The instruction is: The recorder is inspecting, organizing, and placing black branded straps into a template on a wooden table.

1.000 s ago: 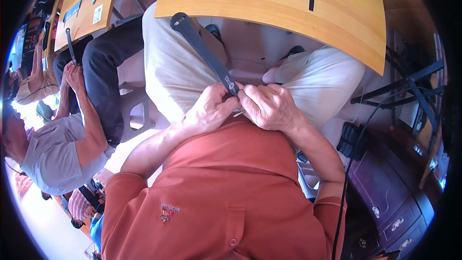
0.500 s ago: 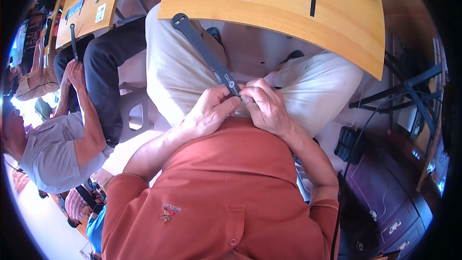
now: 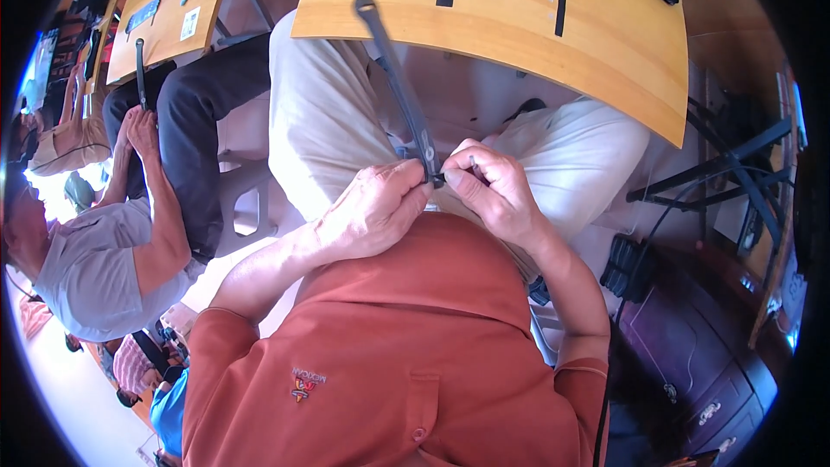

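The left hand point(image 3: 376, 212) is clenched on the lower end of a long dark grey strap point(image 3: 393, 78), which rises from that pinch toward the wooden desk point(image 3: 519, 13); the right hand point(image 3: 493, 190), touching it, grasps a small thin pin point(image 3: 472, 161) just beside; far up-left, a white square label point(image 3: 191, 23) sits on another desk point(image 3: 156, 30)

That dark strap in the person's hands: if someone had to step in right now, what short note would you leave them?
Left hand: pinches the lower end of the dark strap, close above the lap.
Right hand: fingertips hold a small thin pin-like piece beside that same end; too small to tell exactly what it is.
Strap: runs up from the hands, its looped far end over the edge of the wooden desk.
Done: strap end and small piece brought together.
Left: whether the piece is seated cannot be seen; check that joint first.
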A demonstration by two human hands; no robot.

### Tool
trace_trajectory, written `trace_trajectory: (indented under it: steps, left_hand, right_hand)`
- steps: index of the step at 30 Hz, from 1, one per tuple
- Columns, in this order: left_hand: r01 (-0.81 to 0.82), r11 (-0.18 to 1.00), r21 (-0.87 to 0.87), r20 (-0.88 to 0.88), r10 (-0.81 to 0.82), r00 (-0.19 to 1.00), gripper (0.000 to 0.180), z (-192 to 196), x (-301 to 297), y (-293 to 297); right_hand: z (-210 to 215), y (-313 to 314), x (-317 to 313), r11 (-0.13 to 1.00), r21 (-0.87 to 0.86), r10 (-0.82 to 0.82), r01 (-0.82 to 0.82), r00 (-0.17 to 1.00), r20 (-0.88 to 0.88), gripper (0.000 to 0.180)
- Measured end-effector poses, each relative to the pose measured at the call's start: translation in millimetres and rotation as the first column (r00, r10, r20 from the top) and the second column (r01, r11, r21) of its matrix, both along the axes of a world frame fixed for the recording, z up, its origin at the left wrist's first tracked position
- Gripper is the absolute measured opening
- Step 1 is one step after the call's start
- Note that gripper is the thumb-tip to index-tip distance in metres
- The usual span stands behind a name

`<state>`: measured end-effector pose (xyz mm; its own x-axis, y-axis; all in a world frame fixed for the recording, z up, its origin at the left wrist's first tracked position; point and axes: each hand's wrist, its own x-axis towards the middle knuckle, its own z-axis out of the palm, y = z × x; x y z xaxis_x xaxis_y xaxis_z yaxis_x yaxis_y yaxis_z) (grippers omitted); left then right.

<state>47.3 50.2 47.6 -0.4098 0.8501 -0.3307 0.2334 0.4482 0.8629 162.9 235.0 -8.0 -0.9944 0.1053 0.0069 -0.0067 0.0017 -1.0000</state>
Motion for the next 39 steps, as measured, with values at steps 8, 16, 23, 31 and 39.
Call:
trace_trajectory:
  steps: [8, 16, 23, 31, 39]
  left_hand:
    - [-0.168, 0.980, 0.108, 0.210, 0.142, 0.967, 0.010, -7.8, 5.4, -5.2]
    - [-0.089, 0.938, 0.334, -0.160, 0.149, 0.976, 0.012, 8.1, 7.2, -7.1]
    - [0.091, 0.862, 0.498, -0.393, 0.131, 0.910, 0.010, 20.6, 12.0, -3.1]
    - [0.142, 0.798, 0.586, -0.418, 0.147, 0.897, 0.010, 29.6, 13.9, 1.6]
    - [0.346, 0.798, 0.493, -0.370, -0.168, 0.914, 0.017, 28.1, 15.4, -33.8]
  right_hand:
    - [7.9, -21.1, -5.8, 0.950, 0.191, -0.189, 0.248, 0.941, -0.281, 0.009]
    - [34.3, -18.5, -11.0, 0.974, 0.125, -0.137, 0.188, 0.934, -0.331, 0.009]
    - [37.9, -27.0, -8.7, 0.959, 0.107, -0.173, 0.264, 0.837, -0.519, 0.037]
    - [53.9, -18.4, -17.1, 0.940, 0.120, -0.195, 0.318, 0.794, -0.576, 0.014]
    - [94.5, 263.3, -51.7, 0.293, -0.170, -0.910, 0.941, 0.219, -0.352, 0.022]
